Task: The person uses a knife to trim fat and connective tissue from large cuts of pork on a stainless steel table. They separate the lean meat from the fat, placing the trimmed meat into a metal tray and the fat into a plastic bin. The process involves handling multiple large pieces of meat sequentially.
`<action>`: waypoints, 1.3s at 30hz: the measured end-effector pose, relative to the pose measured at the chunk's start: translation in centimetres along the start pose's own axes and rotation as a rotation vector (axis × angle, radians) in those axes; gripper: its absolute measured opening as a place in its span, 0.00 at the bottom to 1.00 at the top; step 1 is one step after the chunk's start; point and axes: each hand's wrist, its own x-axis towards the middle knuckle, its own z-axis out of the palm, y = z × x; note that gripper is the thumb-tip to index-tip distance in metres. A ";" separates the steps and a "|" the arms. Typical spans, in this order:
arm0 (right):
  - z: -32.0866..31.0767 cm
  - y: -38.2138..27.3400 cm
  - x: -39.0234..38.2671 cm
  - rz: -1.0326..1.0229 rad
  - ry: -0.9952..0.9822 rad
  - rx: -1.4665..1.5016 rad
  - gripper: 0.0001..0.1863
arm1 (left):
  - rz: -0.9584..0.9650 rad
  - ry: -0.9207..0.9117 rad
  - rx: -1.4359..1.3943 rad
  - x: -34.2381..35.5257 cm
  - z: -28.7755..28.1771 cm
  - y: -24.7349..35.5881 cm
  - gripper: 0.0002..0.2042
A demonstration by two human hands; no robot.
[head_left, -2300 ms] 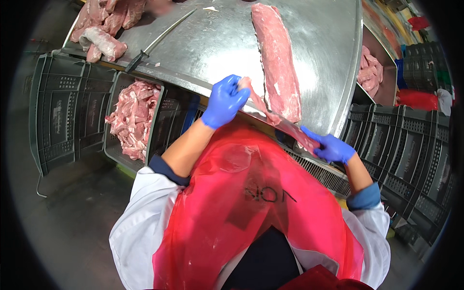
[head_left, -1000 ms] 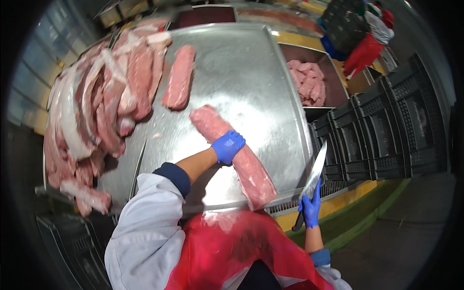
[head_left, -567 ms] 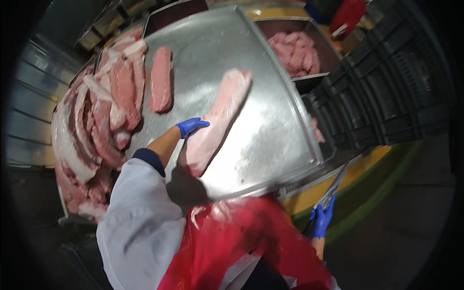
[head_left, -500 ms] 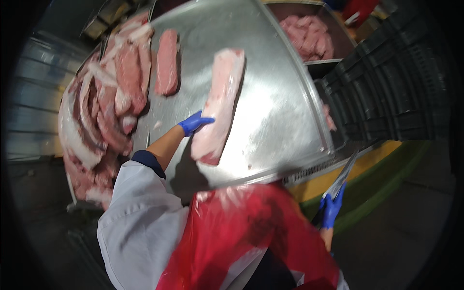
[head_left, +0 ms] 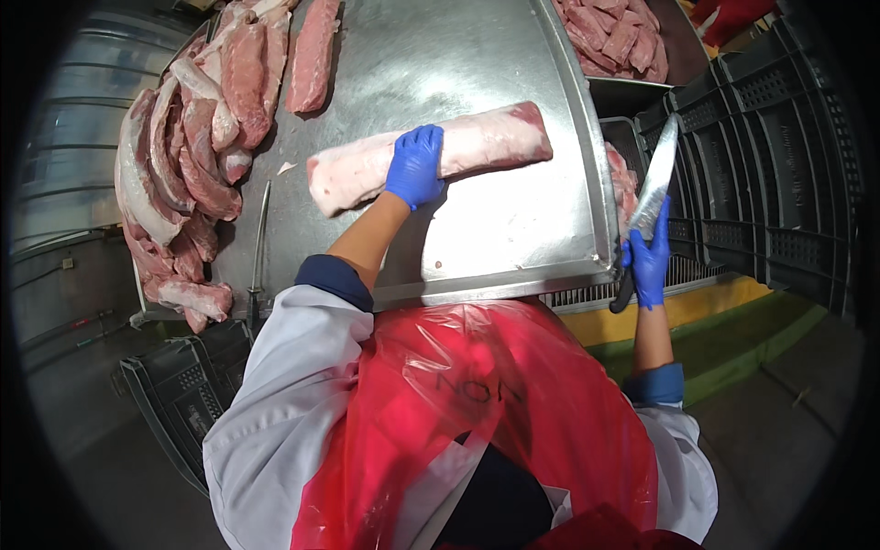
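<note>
My left hand [head_left: 414, 167], in a blue glove, grips a long pale meat piece [head_left: 495, 137] lying crosswise on the steel table [head_left: 500, 238]. My right hand [head_left: 648, 257], also gloved, holds a large knife [head_left: 656, 170] by its dark handle beside the table's right edge, blade pointing up. A second, redder long piece [head_left: 313, 55] lies at the top. A heap of raw cuts [head_left: 197, 147] covers the table's left side. A thin steel rod [head_left: 260, 238] with a dark handle lies between that heap and my left arm.
A bin of pink meat pieces [head_left: 612, 37] stands at top right. Dark crates [head_left: 761, 156] are stacked to the right. Meat [head_left: 621, 179] lies in a container beside the table's edge. Another crate [head_left: 170, 394] is at lower left. Red clothing of a person [head_left: 724, 18] shows at top right.
The pale piece has turned from lengthwise to crosswise, my left hand now bent over it. The knife in my right hand has risen higher in view, and the view has shifted.
</note>
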 end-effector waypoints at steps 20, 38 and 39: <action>18.2 5.9 4.2 0.055 -0.259 -0.107 0.47 | -0.209 -0.121 -0.119 0.7 -1.8 -1.1 0.33; 21.7 1.5 6.5 0.151 -0.231 0.103 0.45 | -0.171 -0.255 -0.111 1.2 -1.7 -1.4 0.36; 21.6 2.5 3.8 0.176 -0.240 0.059 0.45 | -0.178 -0.253 -0.111 1.2 -1.6 -1.6 0.36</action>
